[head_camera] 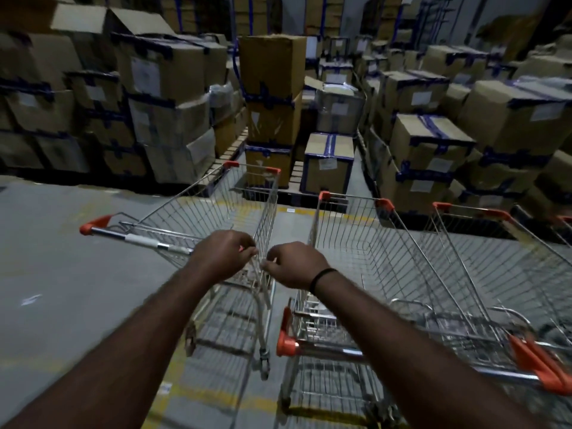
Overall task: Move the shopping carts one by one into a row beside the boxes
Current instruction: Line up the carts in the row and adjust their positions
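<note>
Together left hand (224, 253) and right hand (294, 264) grip the left cart (198, 209); box labels (145, 76) blur unreadably.

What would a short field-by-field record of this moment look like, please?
left hand: grips the rear corner wire of the angled cart
right hand: pinches wire at the same corner
angled cart: leftmost, skewed, handle out to the left
parked cart: alongside on the right, nose toward the boxes
third cart: further right
</note>
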Available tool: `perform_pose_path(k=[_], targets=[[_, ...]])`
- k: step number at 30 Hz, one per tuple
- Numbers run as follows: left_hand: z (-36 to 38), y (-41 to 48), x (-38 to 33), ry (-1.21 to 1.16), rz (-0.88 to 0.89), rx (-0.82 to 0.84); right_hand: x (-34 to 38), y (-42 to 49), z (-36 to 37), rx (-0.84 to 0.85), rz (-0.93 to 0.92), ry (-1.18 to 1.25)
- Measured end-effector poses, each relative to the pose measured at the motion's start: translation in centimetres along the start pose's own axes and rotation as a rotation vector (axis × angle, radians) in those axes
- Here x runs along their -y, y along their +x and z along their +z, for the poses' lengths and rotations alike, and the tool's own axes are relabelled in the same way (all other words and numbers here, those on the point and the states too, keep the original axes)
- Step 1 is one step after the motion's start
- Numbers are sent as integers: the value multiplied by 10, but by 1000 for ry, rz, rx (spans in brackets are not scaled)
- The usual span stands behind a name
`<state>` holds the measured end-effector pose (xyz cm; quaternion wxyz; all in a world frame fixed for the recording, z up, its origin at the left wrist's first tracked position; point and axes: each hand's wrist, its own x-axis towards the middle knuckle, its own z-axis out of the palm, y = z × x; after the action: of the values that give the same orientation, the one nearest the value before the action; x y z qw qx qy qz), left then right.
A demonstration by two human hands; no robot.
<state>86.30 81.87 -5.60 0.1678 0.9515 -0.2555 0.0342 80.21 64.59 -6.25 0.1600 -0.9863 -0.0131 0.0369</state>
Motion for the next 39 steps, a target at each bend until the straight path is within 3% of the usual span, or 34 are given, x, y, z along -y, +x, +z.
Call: perform_pose_path(k=[8, 16, 23, 31, 39], targets=[[-17, 59, 77, 87, -140, -29, 37, 103, 3, 19, -123, 42], [-9, 74, 160, 91, -250, 32, 68, 155, 57, 80, -180, 20], [-10, 82, 241, 239, -285, 266, 97, 173, 102, 185, -124, -39], [-7, 87, 322, 210, -138, 402, 113, 171, 114, 152, 5, -226], [12, 108, 345, 206, 37, 326, 104, 188, 113, 86, 83, -306]])
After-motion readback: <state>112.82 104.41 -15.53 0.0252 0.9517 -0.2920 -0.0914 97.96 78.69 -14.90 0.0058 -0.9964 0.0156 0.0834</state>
